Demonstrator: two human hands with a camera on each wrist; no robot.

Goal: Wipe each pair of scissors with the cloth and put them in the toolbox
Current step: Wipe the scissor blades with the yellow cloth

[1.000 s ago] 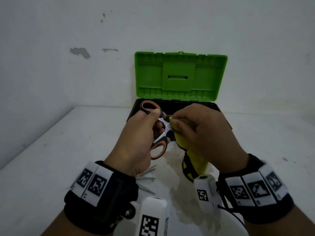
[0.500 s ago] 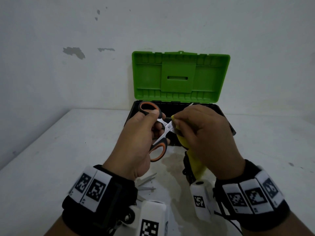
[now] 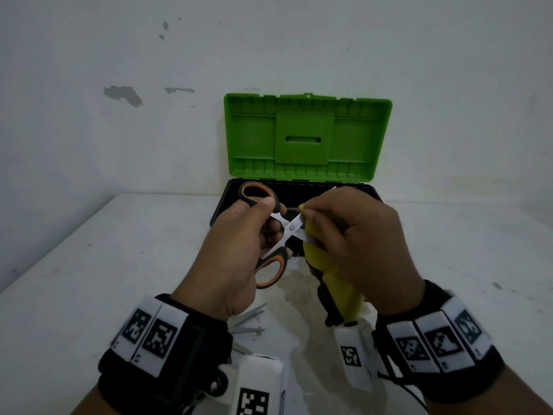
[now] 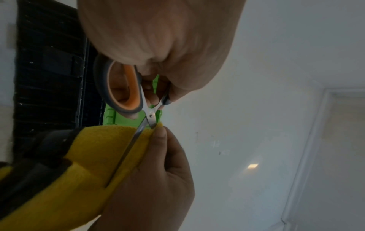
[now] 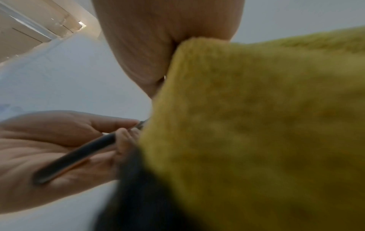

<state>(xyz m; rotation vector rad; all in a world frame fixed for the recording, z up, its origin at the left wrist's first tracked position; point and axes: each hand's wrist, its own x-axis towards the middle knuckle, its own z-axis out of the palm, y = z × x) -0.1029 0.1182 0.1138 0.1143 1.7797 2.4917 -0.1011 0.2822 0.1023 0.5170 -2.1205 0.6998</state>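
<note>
My left hand (image 3: 239,250) grips a pair of scissors (image 3: 270,235) with grey and orange handles, blades spread apart, in front of the toolbox. My right hand (image 3: 353,244) pinches a yellow cloth (image 3: 338,283) around one blade close to the pivot. In the left wrist view the scissors (image 4: 126,92) cross at the pivot and the cloth (image 4: 94,156) wraps one blade. The right wrist view is mostly filled by the cloth (image 5: 256,125), with a scissors handle (image 5: 79,154) lying in my left palm. The toolbox (image 3: 299,199) is black with its green lid (image 3: 305,139) standing open.
The toolbox stands on a white table (image 3: 89,280) against a white wall. More metal scissor blades (image 3: 250,322) lie on the table under my left wrist. A dark object (image 3: 327,307) lies under the hanging cloth.
The scissor blades have spread wider. My right hand with the cloth has shifted slightly along the blade near the pivot. Both hands stay in front of the toolbox.
</note>
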